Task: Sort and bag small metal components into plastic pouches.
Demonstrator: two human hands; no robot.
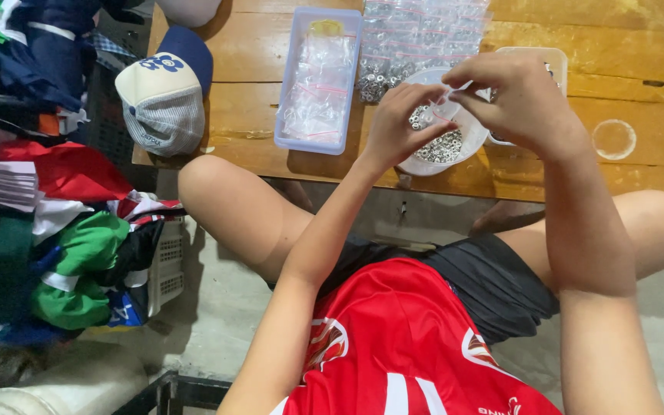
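Both hands, left hand (397, 123) and right hand (520, 96), pinching small clear bag (449, 100) over bowl (416, 163) of washers (441, 147). I am judging risk: grip slipping, washers spilling off table (255, 61).

Bowl of washers (441, 146) on table (639, 84), tray (319, 81) left of it, cap (164, 96) farther left.

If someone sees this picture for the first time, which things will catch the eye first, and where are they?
First, the two hands, left hand and right hand, meeting at mid-top over a white bowl of small metal rings on the wooden table. Next, the red shirt at the bottom centre. At the far left lies a pile of clothes, with a cap at the table's corner.
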